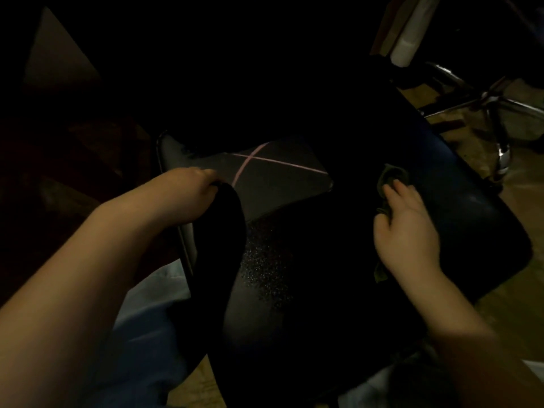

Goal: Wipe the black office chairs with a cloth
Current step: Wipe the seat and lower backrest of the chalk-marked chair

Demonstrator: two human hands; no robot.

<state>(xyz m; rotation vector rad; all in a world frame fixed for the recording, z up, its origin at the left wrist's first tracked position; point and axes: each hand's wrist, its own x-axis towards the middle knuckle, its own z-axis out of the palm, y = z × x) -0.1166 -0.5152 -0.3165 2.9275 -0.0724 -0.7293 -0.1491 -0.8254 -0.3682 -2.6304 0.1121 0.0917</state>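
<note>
L hand (191, 192) is gripping a curved black edge (229, 225) of the black chair (459, 219), fingers curling round it. R hand (406, 228) is pressing the dark green cloth (393, 176) onto the chair's glossy surface. Its fingers are lying fairly straight, w/ cloth bunching out past the fingertips & under the wrist. A 2nd chair's chrome base (497, 107) is standing on the wood floor (524, 290) upper right, well apart from both hands.

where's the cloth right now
Head view, right of centre: the cloth sits under the right hand, pressed against the black chair.
</note>
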